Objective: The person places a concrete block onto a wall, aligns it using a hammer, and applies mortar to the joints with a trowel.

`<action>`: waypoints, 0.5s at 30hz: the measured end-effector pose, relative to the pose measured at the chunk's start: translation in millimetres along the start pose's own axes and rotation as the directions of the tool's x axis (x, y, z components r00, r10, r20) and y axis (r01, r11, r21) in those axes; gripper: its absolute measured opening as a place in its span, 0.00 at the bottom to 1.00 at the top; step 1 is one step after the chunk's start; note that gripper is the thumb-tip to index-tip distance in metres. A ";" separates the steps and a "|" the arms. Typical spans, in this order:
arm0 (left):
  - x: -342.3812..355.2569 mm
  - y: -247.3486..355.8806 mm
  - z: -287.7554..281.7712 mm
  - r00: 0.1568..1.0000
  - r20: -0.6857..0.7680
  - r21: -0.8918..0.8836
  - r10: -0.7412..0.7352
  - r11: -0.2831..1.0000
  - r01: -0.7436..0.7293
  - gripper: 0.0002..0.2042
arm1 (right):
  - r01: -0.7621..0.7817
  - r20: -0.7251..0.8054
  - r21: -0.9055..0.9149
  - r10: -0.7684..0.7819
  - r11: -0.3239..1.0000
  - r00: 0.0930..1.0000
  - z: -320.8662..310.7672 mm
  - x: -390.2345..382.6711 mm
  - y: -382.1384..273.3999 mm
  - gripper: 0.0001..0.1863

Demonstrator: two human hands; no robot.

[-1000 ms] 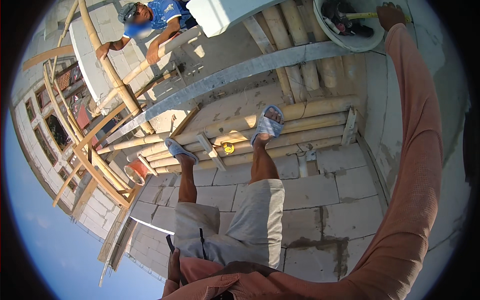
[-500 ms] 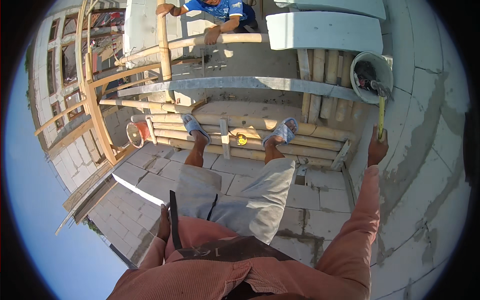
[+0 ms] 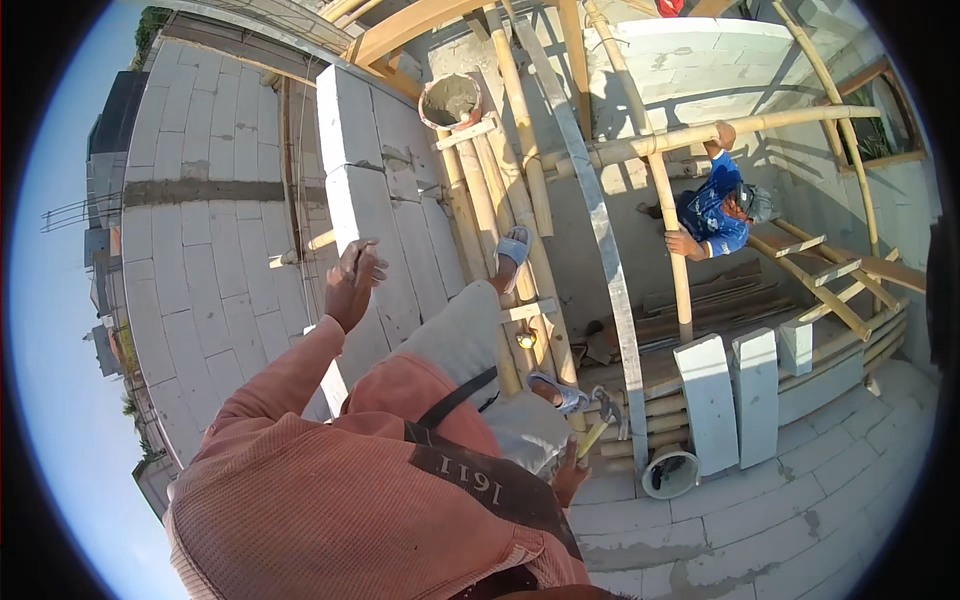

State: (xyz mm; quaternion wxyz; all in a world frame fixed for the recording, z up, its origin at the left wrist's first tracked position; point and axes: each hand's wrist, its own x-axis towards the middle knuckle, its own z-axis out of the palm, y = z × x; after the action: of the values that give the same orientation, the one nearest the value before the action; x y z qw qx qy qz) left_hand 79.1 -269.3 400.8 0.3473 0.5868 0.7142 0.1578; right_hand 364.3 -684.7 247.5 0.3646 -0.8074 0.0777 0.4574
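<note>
My right hand (image 3: 570, 478) is closed round the yellow handle of a hammer (image 3: 595, 432), its metal head pointing away from me beside my sandalled foot. My left hand (image 3: 350, 288) is raised over the top of the white block wall, fingers bent and drawn together by the end of a white block (image 3: 358, 205). Whatever those fingers hold, if anything, is too small to make out. Near the hammer, a white bucket (image 3: 652, 482) stands at the foot of a long metal straightedge (image 3: 610, 250).
Under my feet runs a bamboo platform (image 3: 470, 195), with a pail of grey mortar (image 3: 474, 118) at its far end and a small yellow round object (image 3: 526, 341) on it. A co-worker in blue (image 3: 715, 205) grips bamboo poles to the right. Loose white blocks (image 3: 708, 400) stand near the bucket.
My view has swung left toward the block wall. The left hand has risen from beside my hip to the wall top. My right hand has come in beside my leg, taking the hammer from the bucket.
</note>
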 end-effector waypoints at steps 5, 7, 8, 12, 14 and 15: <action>79.0 -4.2 -110.6 0.866 -0.496 -0.182 -0.068 0.983 -0.028 0.16 | -0.057 0.300 -0.191 0.114 0.980 0.947 68.6 31.5 -176.6 0.16; 104.0 -18.8 -155.9 0.782 -0.623 -0.164 -0.021 0.981 -0.105 0.16 | -0.056 0.315 -0.268 0.142 0.962 0.938 105.6 39.4 -247.2 0.14; 119.3 -28.9 -176.5 0.745 -0.666 -0.194 -0.046 0.975 -0.113 0.16 | -0.051 0.316 -0.302 0.150 0.952 0.937 121.1 45.4 -275.7 0.14; 175.1 -85.3 -241.5 0.687 -0.692 -0.385 -0.220 0.918 -0.094 0.19 | 0.119 0.335 -0.202 -0.045 0.972 0.941 185.5 73.7 -318.7 0.20; 189.6 -115.9 -261.9 0.713 -0.614 -0.474 -0.339 0.880 0.011 0.23 | 0.209 0.474 0.003 -0.185 0.978 0.861 232.0 68.5 -341.7 0.21; 193.7 -134.6 -264.4 0.720 -0.565 -0.495 -0.403 0.864 0.095 0.25 | 0.238 0.528 0.112 -0.261 0.965 0.808 254.9 67.3 -354.4 0.21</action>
State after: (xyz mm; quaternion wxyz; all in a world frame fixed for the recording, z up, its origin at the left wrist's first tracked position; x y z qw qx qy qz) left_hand -212.7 -72.7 442.8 0.2165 0.2981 0.8100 0.4563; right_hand 391.3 -246.6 297.0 0.4447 -0.6418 -0.1251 0.6121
